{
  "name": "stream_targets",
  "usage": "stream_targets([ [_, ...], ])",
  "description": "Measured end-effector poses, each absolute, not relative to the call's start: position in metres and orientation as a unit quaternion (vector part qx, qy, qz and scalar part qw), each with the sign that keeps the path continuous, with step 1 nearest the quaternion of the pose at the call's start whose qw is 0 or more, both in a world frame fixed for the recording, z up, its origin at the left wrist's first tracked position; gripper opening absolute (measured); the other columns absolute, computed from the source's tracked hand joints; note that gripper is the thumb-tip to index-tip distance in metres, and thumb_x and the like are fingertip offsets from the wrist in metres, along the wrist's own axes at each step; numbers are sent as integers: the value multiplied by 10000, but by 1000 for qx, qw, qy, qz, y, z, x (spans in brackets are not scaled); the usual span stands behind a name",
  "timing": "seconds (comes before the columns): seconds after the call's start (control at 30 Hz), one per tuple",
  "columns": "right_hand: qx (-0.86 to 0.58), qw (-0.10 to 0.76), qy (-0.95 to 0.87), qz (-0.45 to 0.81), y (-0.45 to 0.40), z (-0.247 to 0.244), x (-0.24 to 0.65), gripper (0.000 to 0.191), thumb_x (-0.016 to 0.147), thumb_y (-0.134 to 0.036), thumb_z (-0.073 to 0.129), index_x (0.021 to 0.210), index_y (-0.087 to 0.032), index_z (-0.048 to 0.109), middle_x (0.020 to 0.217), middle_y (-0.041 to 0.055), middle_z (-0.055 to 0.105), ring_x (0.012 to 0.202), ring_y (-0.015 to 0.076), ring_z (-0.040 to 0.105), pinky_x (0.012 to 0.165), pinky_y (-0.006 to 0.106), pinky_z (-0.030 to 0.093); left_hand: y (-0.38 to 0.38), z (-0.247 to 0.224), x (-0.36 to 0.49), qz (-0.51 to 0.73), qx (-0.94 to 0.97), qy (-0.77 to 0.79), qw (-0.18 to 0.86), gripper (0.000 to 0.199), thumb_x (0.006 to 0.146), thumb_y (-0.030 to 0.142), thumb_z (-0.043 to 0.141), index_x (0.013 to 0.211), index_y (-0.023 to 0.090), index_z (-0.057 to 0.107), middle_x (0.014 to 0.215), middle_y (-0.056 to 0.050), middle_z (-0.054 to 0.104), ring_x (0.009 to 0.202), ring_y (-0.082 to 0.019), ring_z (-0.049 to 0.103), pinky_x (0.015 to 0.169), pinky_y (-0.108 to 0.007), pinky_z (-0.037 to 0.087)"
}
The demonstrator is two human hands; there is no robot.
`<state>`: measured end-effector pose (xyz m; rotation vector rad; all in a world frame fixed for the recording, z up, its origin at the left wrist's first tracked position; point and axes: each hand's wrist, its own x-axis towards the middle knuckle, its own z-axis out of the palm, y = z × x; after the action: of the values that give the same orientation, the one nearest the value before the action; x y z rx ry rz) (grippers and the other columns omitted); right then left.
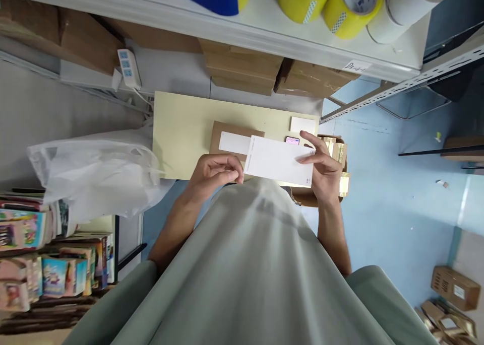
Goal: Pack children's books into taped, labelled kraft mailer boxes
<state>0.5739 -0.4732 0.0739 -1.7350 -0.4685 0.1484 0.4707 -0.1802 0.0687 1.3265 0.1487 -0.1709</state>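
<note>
A white rectangular card or thin box (278, 159) with small print at its edges is held by my right hand (325, 171), fingers on its top and thumb side hidden. At its left end is my left hand (219, 174), fingers curled together; whether it pinches anything is too small to tell. Behind them a brown cardboard piece (217, 137) bearing a white label (235, 143) lies on the pale yellow table (181, 128). A phone with a lit screen (292, 140) rests near my right fingertips, below a white box (303, 125).
Tape rolls (351, 7) stand on the shelf (264, 30) above the table. A plastic bag (102, 171) bulges at the left, over books (55, 277). An open carton (310, 196) with small packages sits right of the table. A power strip (129, 69) hangs behind.
</note>
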Motion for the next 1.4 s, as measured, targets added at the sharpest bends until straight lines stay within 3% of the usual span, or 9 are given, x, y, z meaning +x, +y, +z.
stream_targets([
  [0.23, -778, 591, -209, 44, -413, 85, 555, 302, 1038, -630, 782, 926, -350, 801, 1540, -14, 724, 1568, 359, 596, 1251, 698, 524, -127, 73, 459, -78, 610, 62, 786, 222, 899, 373, 799, 756, 215, 736, 683, -35, 698, 658, -195, 664, 648, -344, 571],
  [0.6, -795, 571, -205, -16, -342, 99, 526, 334, 1030, -617, 792, 876, -321, 771, 1519, 3, 738, 1536, 364, 630, 1228, 678, 542, -55, 74, 446, -98, 591, 49, 799, 195, 835, 336, 779, 705, 198, 731, 647, -43, 703, 641, -199, 678, 611, -318, 537],
  [0.8, -790, 582, -192, -15, -320, 105, 515, 313, 1027, -611, 796, 894, -328, 772, 1547, -9, 715, 1570, 381, 588, 1249, 716, 505, -32, 75, 443, -97, 569, 30, 816, 176, 831, 310, 776, 702, 199, 730, 658, -40, 719, 635, -193, 673, 617, -321, 534],
  [1.1, -832, 512, -210, -30, -291, 113, 510, 410, 988, -733, 787, 889, -337, 752, 1503, 20, 724, 1562, 416, 589, 1211, 744, 514, -8, 70, 434, -71, 534, -24, 842, 224, 924, 329, 792, 766, 175, 750, 701, -29, 741, 636, -155, 614, 640, -320, 512],
  [1.23, -837, 503, -213, -21, -284, 111, 508, 372, 1017, -699, 765, 911, -343, 762, 1526, 16, 711, 1591, 407, 555, 1182, 730, 546, -1, 68, 430, -79, 540, -9, 838, 324, 929, 424, 826, 743, 179, 726, 692, -32, 729, 640, -163, 613, 650, -332, 515],
  [1.4, -823, 525, -218, -2, -278, 109, 508, 322, 1031, -647, 775, 910, -348, 766, 1556, -14, 691, 1614, 408, 528, 1188, 745, 541, 4, 66, 427, -68, 539, -6, 840, 249, 906, 360, 822, 726, 213, 734, 684, -30, 719, 658, -181, 652, 653, -329, 513],
])
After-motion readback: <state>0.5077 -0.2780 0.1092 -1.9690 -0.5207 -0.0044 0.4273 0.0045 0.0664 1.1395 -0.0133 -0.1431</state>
